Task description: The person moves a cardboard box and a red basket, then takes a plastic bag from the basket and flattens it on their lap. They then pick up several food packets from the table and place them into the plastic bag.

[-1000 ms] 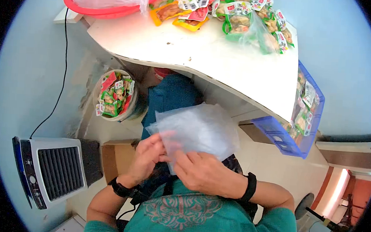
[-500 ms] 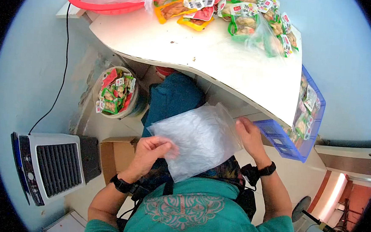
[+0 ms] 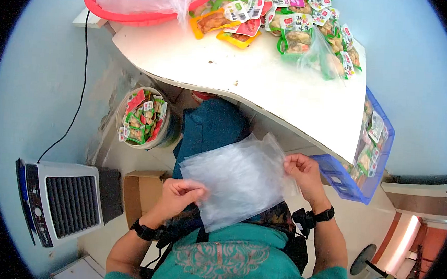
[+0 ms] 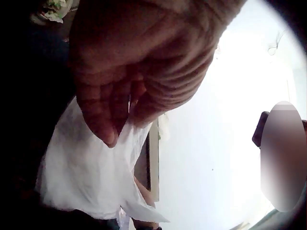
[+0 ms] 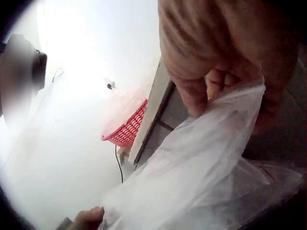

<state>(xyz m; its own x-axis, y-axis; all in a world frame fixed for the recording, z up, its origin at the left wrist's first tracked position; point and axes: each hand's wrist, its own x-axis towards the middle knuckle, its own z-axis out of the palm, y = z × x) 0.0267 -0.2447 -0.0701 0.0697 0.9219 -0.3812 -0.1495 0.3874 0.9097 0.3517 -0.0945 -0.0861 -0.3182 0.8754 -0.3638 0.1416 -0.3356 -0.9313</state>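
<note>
Clear plastic bags [image 3: 236, 178], lying together as a loose sheet, are held over the lap in the head view. My left hand [image 3: 178, 197] pinches their left edge between thumb and fingers. At the right edge my right hand [image 3: 305, 176] pinches the plastic. The left wrist view has the left hand [image 4: 144, 62] gripping a corner, with the plastic [image 4: 91, 163] hanging below it. In the right wrist view the right hand [image 5: 230, 52] holds a gathered edge of the plastic [image 5: 187, 163]. Whether the bags are separate or stuck together I cannot tell.
A white table [image 3: 213, 62] ahead bears food packets [image 3: 296, 39] and a red basket [image 3: 133, 18] of plastic bags. A bucket [image 3: 165, 131] of packets stands left, a blue crate [image 3: 336, 177] right, a cardboard box [image 3: 134, 195] and an air cooler [image 3: 73, 207] lower left.
The right hand moved from beside the left hand to the plastic's right edge and now pinches it. The plastic, bunched near the left hand earlier, lies spread between both hands.
</note>
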